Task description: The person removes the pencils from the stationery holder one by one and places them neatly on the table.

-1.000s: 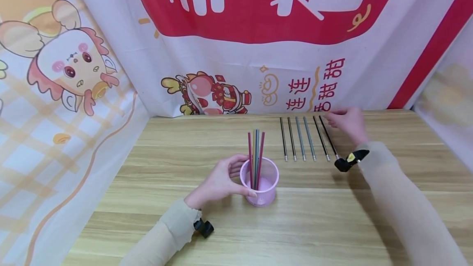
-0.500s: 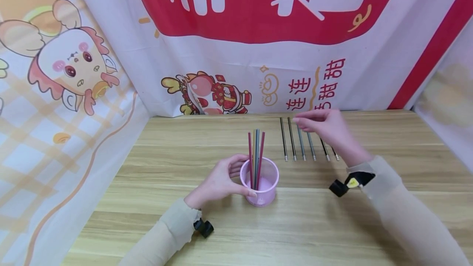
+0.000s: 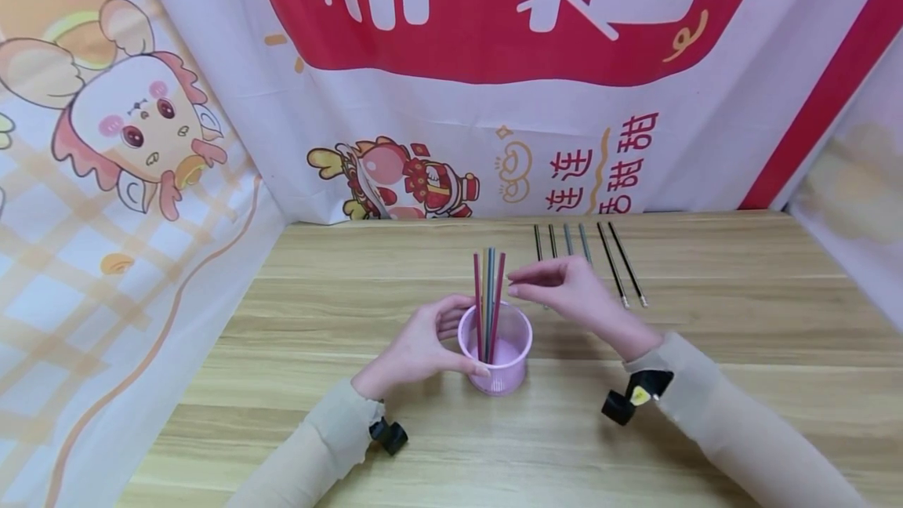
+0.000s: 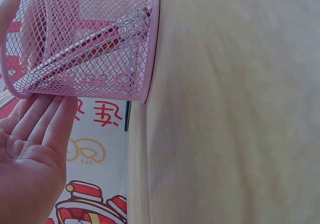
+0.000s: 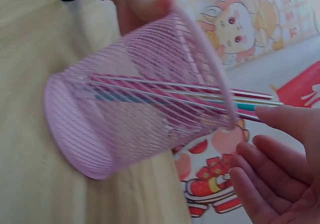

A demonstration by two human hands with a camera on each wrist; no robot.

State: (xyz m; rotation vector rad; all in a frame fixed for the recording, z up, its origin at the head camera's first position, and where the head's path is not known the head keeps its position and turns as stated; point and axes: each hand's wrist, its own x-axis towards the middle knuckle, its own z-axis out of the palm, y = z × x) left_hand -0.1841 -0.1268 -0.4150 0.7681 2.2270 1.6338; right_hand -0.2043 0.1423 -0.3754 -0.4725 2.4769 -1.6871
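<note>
A pink mesh pencil cup (image 3: 520,335) stands upright on the table. My left hand (image 3: 419,343) grips its left side, the thumb at the front of the rim and the fingers behind. Inside lean several pencils, among them a red pencil (image 3: 500,281) and a blue pencil (image 3: 491,273); the left wrist view shows their silver ends (image 4: 132,21) at the cup's bottom. Close to the right of the pencil tops is my right hand (image 3: 578,296), thumb and fingertips apart. In the right wrist view its thumb (image 5: 285,119) overlaps the pencil ends, and the other fingers are loosely bent.
Behind my right hand, several pencils lie in a row: black pencils (image 3: 612,265) at both sides and blue pencils (image 3: 584,237) between, partly hidden. A printed cloth (image 3: 423,100) hangs along the wooden table's (image 3: 353,257) back edge, another on the left.
My right hand has come from the far right end of the pencil row, leftward and nearer, to the cup's pencils. The left hand and cup stay in place.
</note>
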